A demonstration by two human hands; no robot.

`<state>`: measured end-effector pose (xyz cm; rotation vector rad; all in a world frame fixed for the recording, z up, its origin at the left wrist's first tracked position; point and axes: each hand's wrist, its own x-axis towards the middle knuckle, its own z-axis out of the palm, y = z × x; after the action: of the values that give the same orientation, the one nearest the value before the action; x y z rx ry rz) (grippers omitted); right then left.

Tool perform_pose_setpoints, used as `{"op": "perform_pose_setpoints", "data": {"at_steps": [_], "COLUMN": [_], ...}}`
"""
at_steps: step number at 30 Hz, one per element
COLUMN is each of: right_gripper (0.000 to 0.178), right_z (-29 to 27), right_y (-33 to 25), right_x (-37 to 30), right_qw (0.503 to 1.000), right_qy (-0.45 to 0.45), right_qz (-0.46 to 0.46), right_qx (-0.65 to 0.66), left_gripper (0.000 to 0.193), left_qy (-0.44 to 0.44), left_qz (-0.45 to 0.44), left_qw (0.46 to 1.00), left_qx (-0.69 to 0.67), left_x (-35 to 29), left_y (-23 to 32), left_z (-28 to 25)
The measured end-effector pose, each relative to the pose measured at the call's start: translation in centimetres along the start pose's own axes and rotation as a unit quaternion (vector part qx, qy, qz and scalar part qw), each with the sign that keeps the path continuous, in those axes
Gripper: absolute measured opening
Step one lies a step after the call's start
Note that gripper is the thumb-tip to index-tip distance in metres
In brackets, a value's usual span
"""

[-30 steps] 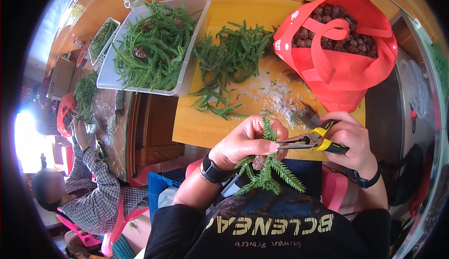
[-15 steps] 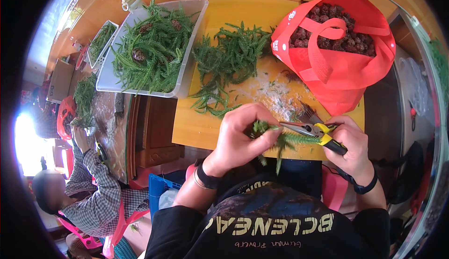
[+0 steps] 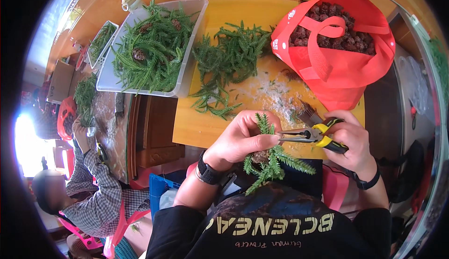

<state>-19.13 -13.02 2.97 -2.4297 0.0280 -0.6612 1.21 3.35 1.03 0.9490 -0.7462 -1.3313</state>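
Observation:
My left hand (image 3: 248, 139) pinches a green pine sprig (image 3: 273, 163) with spread branches, and a brown pine cone (image 3: 260, 156) shows partly among them. In my right hand (image 3: 348, 139) are long-nose pliers (image 3: 306, 135) with yellow and black handles. Their jaws stand slightly apart, with the tips at my left thumb and forefinger; what lies between the tips is too small to make out. Both hands are in front of my chest, by the near edge of the yellow table (image 3: 196, 128).
Loose green sprigs (image 3: 234, 53) and white flakes (image 3: 273, 93) lie on the table, beside a brush (image 3: 308, 115). A clear bin (image 3: 180, 88) holds sprigs and cones. A red bag (image 3: 343, 83) of cones (image 3: 346, 34) stands far right. At left, a person in checks (image 3: 100, 203) works at another table.
The sprig has turned and now spreads out below my left hand, showing the cone. My left hand has shifted slightly and the pliers' jaws have parted.

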Motion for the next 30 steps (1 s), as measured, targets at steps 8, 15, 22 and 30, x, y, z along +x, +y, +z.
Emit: {"op": "perform_pose_setpoints", "data": {"at_steps": [8,15,22,30], "right_gripper": [0.023,0.023,0.022,0.022], "right_z": [-0.31,-0.27,-0.31,-0.46], "right_y": [0.31,0.56,0.84,0.90], "right_x": [0.18,0.23,0.12,0.13], "right_qw": [0.999,0.998,0.998,0.997], "right_qy": [-0.030,-0.032,-0.036,-0.044], "right_qz": [-0.021,-0.024,-0.026,-0.034], "right_qx": [0.021,0.046,0.049,0.045], "left_gripper": [0.021,0.021,0.024,0.025], "left_qy": [-0.044,-0.063,-0.078,-0.086], "left_qz": [-0.044,-0.056,-0.063,-0.078], "left_qw": [0.996,0.992,0.989,0.988], "left_qx": [-0.062,-0.096,-0.106,-0.102], "left_x": [0.09,0.22,0.42,0.49], "left_y": [-0.16,0.00,-0.30,-0.16], "left_z": [-0.24,0.27,0.21,0.23]}}
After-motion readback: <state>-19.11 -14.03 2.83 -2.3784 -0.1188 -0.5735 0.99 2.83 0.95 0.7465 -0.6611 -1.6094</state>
